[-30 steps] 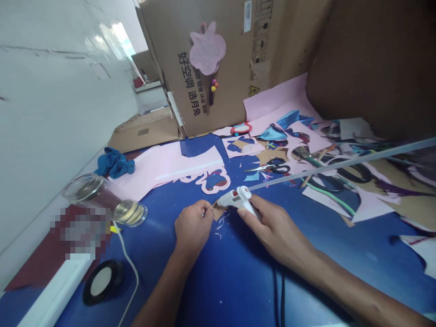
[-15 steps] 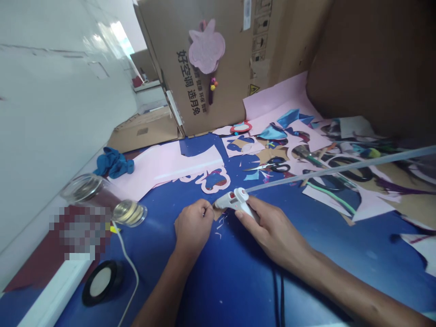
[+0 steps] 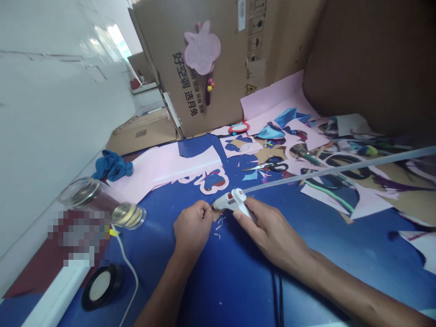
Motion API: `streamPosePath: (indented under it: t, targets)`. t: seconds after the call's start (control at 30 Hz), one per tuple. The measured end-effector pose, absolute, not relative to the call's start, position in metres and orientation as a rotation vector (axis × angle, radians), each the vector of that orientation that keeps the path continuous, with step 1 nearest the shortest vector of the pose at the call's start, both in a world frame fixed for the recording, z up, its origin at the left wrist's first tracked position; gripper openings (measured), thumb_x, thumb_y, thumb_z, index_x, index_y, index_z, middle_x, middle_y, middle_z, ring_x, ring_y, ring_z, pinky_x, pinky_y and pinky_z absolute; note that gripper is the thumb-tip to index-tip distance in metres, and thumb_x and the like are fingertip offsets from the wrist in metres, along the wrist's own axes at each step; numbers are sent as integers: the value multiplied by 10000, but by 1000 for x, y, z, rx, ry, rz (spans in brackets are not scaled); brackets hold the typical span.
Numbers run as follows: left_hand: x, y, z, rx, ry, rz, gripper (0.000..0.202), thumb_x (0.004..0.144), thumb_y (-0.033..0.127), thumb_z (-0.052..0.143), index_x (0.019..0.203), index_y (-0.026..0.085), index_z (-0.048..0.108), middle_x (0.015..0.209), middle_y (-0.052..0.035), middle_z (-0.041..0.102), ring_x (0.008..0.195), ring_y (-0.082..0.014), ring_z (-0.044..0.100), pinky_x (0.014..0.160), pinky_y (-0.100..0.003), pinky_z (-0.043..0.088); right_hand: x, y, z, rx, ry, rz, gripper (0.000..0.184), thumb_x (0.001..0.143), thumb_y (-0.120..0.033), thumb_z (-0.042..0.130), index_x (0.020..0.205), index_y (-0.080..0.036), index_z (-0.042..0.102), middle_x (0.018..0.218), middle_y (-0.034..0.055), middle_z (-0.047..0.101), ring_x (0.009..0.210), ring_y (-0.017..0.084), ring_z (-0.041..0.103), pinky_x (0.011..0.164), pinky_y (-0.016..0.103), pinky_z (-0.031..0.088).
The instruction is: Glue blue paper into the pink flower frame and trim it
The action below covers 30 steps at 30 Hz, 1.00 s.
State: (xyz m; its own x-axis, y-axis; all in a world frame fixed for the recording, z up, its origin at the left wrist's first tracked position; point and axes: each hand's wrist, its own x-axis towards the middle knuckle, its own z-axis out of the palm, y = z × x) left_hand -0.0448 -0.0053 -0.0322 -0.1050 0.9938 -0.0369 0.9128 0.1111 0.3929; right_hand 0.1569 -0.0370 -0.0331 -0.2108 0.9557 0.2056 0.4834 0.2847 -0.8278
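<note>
My right hand (image 3: 269, 229) grips a white hot glue gun (image 3: 231, 202), its nozzle pointing left at my left hand. A long clear glue stick (image 3: 334, 169) juts out of the gun's back toward the right. My left hand (image 3: 192, 227) is curled in a pinch on a small piece right at the nozzle tip; the piece is too small to make out. Both hands rest on a blue sheet (image 3: 238, 272) covering the work surface. Tiny pale paper scraps (image 3: 218, 227) lie between the hands.
A clear jar (image 3: 102, 204) lies on its side at left, with a black tape roll (image 3: 100, 286) and a white cord (image 3: 127, 268) nearby. Scissors (image 3: 272, 166), pink paper (image 3: 163, 165), a pink cut-out (image 3: 211, 180) and cuttings litter the back. A cardboard box (image 3: 218, 59) stands behind. Blue cloth (image 3: 112, 165) lies at left.
Both hands and the glue gun have hardly moved; they sit slightly further left in the picture, as does everything else in view.
</note>
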Motion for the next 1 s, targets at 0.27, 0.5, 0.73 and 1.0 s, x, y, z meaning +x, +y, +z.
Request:
streamPosePath:
  t: [0.27, 0.5, 0.73, 1.0]
  targets:
    - [-44, -7, -34, 1918, 2107, 394, 187, 913, 273, 537, 787, 276, 676, 737, 13, 703, 724, -195, 615, 622, -313, 255, 158, -36, -33, -1301, -1800, 814, 154, 1073, -309, 505, 1008, -228, 618, 950, 35, 733, 811, 215, 636, 718, 313, 412]
    - [-43, -7, -33, 1918, 2138, 372, 185, 918, 281, 543, 803, 283, 688, 759, 10, 722, 725, -198, 615, 620, -315, 254, 157, -37, -33, -1319, -1825, 824, 178, 1072, -325, 506, 962, -226, 606, 922, 37, 727, 788, 217, 630, 688, 314, 395]
    - [-42, -7, -31, 1901, 2146, 354, 185, 923, 271, 554, 799, 283, 690, 767, 11, 727, 737, -198, 628, 628, -313, 280, 157, -37, -34, -1303, -1818, 817, 159, 1070, -305, 511, 975, -225, 610, 920, 27, 723, 790, 208, 627, 698, 310, 398]
    - [-44, -7, -33, 1898, 2114, 387, 178, 908, 268, 546, 795, 280, 682, 752, 7, 715, 747, -205, 635, 630, -309, 293, 157, -36, -31, -1296, -1802, 834, 160, 1077, -306, 499, 1002, -224, 614, 962, 37, 735, 826, 217, 645, 726, 317, 419]
